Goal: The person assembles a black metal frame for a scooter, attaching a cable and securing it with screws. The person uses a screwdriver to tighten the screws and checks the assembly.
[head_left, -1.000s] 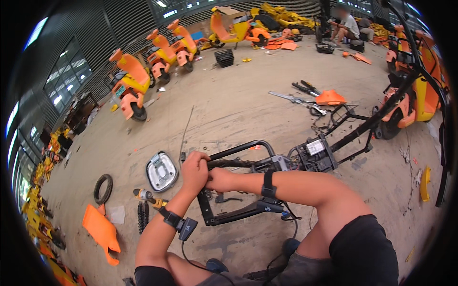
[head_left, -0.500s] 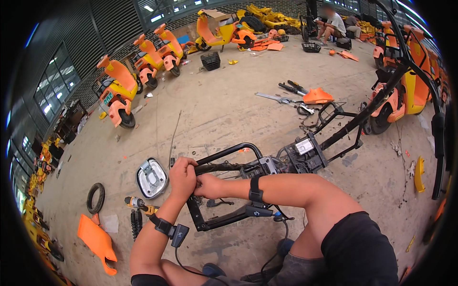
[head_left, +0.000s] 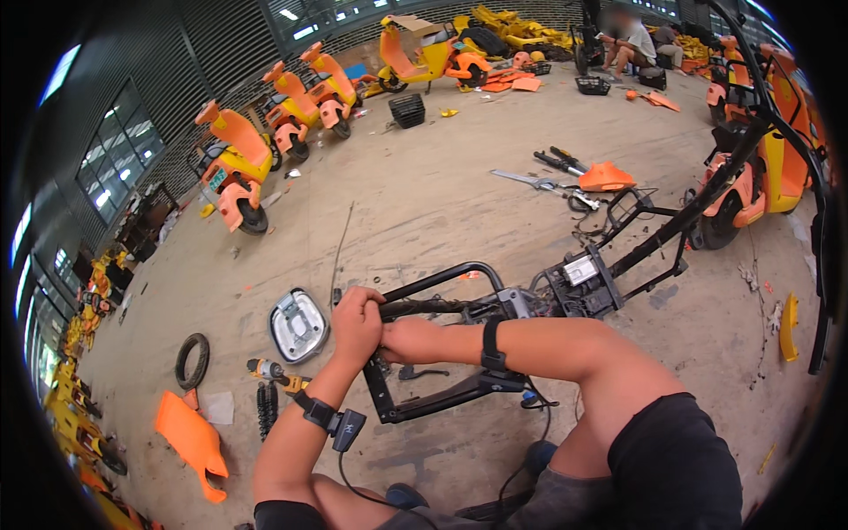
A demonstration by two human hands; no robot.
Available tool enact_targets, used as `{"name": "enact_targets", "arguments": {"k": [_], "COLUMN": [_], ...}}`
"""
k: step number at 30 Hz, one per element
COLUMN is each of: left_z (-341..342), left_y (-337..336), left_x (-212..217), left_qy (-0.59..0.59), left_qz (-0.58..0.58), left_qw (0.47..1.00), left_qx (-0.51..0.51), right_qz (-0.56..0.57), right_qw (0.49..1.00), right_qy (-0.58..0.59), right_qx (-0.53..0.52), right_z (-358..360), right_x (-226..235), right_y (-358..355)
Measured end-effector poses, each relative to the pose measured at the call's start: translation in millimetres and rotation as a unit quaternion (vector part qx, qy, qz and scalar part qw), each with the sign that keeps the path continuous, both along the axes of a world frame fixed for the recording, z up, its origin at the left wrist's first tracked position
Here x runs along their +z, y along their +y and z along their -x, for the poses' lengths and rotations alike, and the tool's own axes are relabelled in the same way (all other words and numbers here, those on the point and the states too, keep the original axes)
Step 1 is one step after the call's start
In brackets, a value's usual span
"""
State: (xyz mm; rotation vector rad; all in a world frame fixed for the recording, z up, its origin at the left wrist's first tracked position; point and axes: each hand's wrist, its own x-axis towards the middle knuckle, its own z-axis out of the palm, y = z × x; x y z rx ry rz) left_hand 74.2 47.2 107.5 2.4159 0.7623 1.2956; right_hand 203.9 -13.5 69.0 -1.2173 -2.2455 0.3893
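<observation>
A stripped black scooter frame point(head_left: 439, 279) stretches from the middle of the floor toward the upper right. At its near left end, my left hand point(head_left: 357, 323) is closed around the frame's end bar, knuckles up. Right beside it and touching it, my right hand point(head_left: 413, 340) is curled closed at the same corner; what its fingers pinch is hidden. Loose wiring and a black control box with a pale label point(head_left: 580, 270) sit farther along the frame. Left of my hands lies a white and black shell-like part point(head_left: 299, 325) on the floor.
A yellow power tool point(head_left: 279, 375), a shock absorber point(head_left: 267, 409), a tyre point(head_left: 192, 360) and an orange panel point(head_left: 190, 437) lie at the left. Beyond the frame are cutters point(head_left: 560, 161) and an orange cover point(head_left: 606, 177). Scooters point(head_left: 238, 168) stand around; people point(head_left: 629, 44) sit far off.
The whole view has shifted slightly, so the scene sits a little farther right. Both hands stay closed at the same corner of the frame, the right one turned slightly.
</observation>
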Motion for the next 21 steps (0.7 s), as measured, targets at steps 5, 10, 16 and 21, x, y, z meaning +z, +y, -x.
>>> {"name": "enact_targets", "arguments": {"k": [5,10,16,21], "left_z": [-4.0,0.1,-2.4,1.8], "left_y": [-0.8,1.9,-0.9,3.4], "left_x": [-1.3,-1.7,-0.2,-1.5], "left_qy": [-0.002,0.004,0.0,-0.013], "left_qz": [0.0,-0.009,0.009,0.02], "left_qw": [1.0,1.0,1.0,1.0], "left_qx": [-0.001,0.003,-0.005,-0.003], "right_qz": [0.133,0.273,0.162,0.054], "right_qw": [0.977,0.932,0.963,0.997], "right_qy": [0.164,0.239,0.211,0.058], "right_qx": [-0.018,-0.023,-0.038,-0.016], "right_z": [-4.9,4.2,4.5,2.6], "right_x": [-3.1,3.3,-4.7,4.1], "right_y": [1.7,10.9,5.4,2.7]}}
